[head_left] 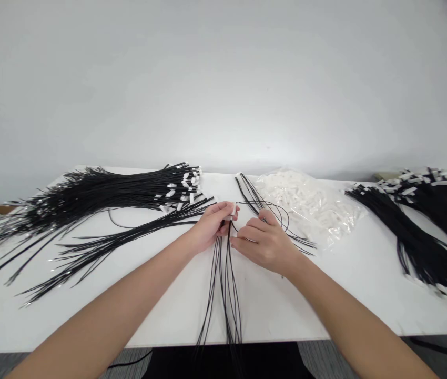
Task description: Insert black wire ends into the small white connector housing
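My left hand (208, 227) pinches a small white connector (232, 211) above the middle of the table. Several thin black wires (223, 284) hang from below that hand, over the table's front edge. Just to the right, my right hand (267, 242) is closed, with thumb and fingertips on a thin black wire (236, 228) close to the connector. Its exact grip is partly hidden by the curled fingers. Behind the right hand lies a small group of black wires (249, 190), and one loose wire curves around there.
On the left lies a large pile of black cables (129, 189) with white ends, and a smaller bundle (129, 242) in front. A clear bag of white connectors (306, 202) rests right of centre. More black cable bundles (424, 237) cover the right side of the white table (160, 316).
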The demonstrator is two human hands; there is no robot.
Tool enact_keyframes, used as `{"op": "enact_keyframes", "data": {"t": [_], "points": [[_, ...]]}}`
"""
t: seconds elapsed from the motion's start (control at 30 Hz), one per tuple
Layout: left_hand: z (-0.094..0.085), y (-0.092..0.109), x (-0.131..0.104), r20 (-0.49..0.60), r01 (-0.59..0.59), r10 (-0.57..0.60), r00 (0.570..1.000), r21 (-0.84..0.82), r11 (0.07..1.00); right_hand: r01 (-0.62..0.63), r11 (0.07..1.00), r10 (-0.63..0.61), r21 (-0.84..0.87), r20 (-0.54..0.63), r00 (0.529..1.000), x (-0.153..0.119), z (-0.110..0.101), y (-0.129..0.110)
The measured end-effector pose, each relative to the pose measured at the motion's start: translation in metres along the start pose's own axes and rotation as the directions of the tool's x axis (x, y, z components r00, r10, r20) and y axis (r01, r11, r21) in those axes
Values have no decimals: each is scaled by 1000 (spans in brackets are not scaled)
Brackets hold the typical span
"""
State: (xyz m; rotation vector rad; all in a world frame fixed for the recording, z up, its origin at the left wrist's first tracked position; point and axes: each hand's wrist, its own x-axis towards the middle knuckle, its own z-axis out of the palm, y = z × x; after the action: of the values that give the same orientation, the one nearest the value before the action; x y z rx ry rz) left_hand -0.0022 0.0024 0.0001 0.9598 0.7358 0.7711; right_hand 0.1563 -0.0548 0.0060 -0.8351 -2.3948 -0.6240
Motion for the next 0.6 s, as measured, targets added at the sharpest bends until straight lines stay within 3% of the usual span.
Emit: {"op": "enact_keyframes", "data": {"t": [0.6], "points": [[3,1,-1,-24,2,-2,1000,-18,1000,34,997,-34,66,-7,999,3,-1,1]]}}
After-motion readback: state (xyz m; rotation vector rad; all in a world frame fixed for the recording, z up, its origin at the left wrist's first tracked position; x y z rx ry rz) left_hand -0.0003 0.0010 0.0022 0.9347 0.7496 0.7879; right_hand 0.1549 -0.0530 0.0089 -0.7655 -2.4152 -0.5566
